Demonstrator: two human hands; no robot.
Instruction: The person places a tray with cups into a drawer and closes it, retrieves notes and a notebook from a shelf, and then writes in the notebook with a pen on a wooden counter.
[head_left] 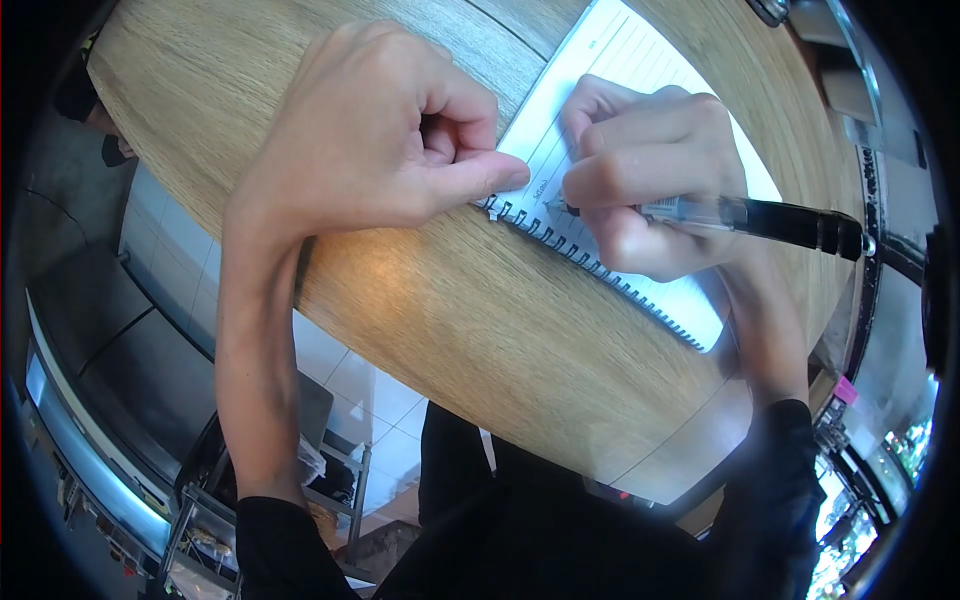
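- Between the curled right fingers (625,175), the pen (795,222) is grasped; its barrel is clear and its rear section black.
- Right hand (665,180): positioned over the notebook (665,65), with the pen's dark tip directed at the lined page. From where I stand, I cannot tell whether the tip touches the paper.
- Just beyond the tip: small handwriting (540,190), too small to read.
- Left hand (375,135): fingers curled inward in a loose fist, no object visible within. The thumb extends to the notebook's edge, close to the handwriting; its contact pressure cannot be determined.
- Notebook: lying at a slant on the table, with lined pages. The spiral binding (600,262) runs along the edge facing the person.
- Table (420,330): wood-grained surface with a curved near edge; one dark seam crosses it beyond the hands.
- Forearms: bare from the wrists to the dark left sleeve (285,550) and the dark right sleeve (775,480).
- Below the table edge: black clothing (520,540) and pale floor tiles (375,390).
- Right periphery: a small pink item (846,389), too small to identify.
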